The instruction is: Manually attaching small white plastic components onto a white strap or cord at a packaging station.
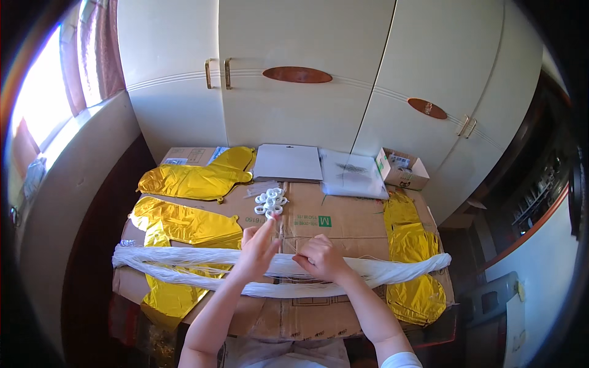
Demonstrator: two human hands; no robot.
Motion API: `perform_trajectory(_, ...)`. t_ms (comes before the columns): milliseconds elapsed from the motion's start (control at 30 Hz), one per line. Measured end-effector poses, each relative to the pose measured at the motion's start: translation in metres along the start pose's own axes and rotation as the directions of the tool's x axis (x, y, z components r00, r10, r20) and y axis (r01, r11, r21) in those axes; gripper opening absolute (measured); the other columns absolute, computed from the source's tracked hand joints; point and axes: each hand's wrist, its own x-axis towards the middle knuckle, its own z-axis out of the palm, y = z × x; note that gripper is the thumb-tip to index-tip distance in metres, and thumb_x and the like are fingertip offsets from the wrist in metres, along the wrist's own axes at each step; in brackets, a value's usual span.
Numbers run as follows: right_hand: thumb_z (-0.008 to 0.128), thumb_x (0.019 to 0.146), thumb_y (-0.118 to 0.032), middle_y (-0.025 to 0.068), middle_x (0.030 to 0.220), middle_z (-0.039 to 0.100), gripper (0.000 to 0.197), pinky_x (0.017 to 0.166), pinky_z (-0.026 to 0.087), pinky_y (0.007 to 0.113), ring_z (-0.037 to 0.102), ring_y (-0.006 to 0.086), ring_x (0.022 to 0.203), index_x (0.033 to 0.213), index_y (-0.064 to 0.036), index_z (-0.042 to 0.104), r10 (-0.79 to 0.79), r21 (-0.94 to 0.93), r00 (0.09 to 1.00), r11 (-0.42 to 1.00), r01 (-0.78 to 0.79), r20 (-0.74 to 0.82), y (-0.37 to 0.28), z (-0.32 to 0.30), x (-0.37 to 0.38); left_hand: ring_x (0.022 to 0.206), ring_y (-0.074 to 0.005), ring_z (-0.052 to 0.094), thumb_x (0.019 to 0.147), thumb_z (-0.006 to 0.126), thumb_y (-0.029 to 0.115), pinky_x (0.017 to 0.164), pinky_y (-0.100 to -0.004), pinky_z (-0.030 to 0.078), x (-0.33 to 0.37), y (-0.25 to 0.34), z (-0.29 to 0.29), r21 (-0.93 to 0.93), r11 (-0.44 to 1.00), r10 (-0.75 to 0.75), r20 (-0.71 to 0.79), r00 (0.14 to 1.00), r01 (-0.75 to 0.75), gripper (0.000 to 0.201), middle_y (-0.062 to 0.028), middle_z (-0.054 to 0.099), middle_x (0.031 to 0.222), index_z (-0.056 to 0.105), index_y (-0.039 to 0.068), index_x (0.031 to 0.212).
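A long skein of white string lies stretched from left to right across the flattened cardboard. Over its middle is my left hand, its index finger extended to the near edge of a small pile of white ring-shaped rolls; whether it touches one is hard to see. My right hand hovers above the skein just to the right, fingers curled into a pinch. Whatever lies between those fingers is too fine to make out.
Flat gold foil balloons lie at the left, and more gold foil at the right. Behind are a stack of grey-white sheets, clear plastic bags and a small open carton. Cream cabinets stand beyond.
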Motion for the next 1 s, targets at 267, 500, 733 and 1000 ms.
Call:
perform_trajectory(267,0.064,0.077,-0.021,0.0020,0.063,0.057,0.015,0.066,0.040,0.032,0.055,0.0187,0.063,0.069,-0.0098,0.060,0.047,-0.009,0.999,0.999,-0.047,-0.026,0.010,-0.004,-0.003,0.060,-0.0100,0.043,0.086,0.053,0.024,0.058,-0.0248,0.035,0.001,-0.004,-0.022,-0.531,0.529,-0.452,0.483,0.750,0.662,0.031,0.0002,0.048,0.056,0.056,0.005,0.063)
perform_trajectory(500,0.064,0.077,-0.020,0.0019,0.064,0.057,0.014,0.066,0.039,0.032,0.052,0.0197,0.061,0.070,-0.0087,0.061,0.012,0.041,1.000,0.999,-0.012,-0.003,0.007,0.000,-0.005,0.071,-0.0151,0.046,0.084,0.052,0.016,0.072,-0.0268,0.036,0.006,0.015,-0.011,-0.775,0.462,-0.331,0.300,0.895,0.431,0.028,-0.0073,0.062,0.099,0.057,0.003,0.109)
perform_trajectory(733,0.064,0.078,-0.021,0.0022,0.064,0.057,0.014,0.068,0.039,0.032,0.053,0.0191,0.064,0.071,-0.0085,0.061,0.037,0.042,0.999,0.998,-0.038,0.016,0.004,-0.009,-0.001,0.063,-0.0150,0.047,0.083,0.056,0.020,0.062,-0.0316,0.036,-0.002,0.002,-0.009,-0.173,0.910,-0.320,0.283,0.904,0.376,0.025,-0.0025,0.056,0.060,0.057,0.005,0.063)
perform_trajectory(1000,0.063,0.079,-0.021,0.0020,0.066,0.057,0.016,0.071,0.039,0.032,0.054,0.0193,0.067,0.069,-0.0083,0.059,0.055,0.083,0.992,0.994,-0.065,0.114,0.009,-0.003,-0.007,0.091,-0.0122,0.043,0.080,0.053,0.011,0.072,-0.0273,0.033,0.004,0.012,-0.018,-0.942,0.035,-0.259,0.315,0.913,0.335,0.020,-0.0043,0.049,0.111,0.055,0.001,0.098)
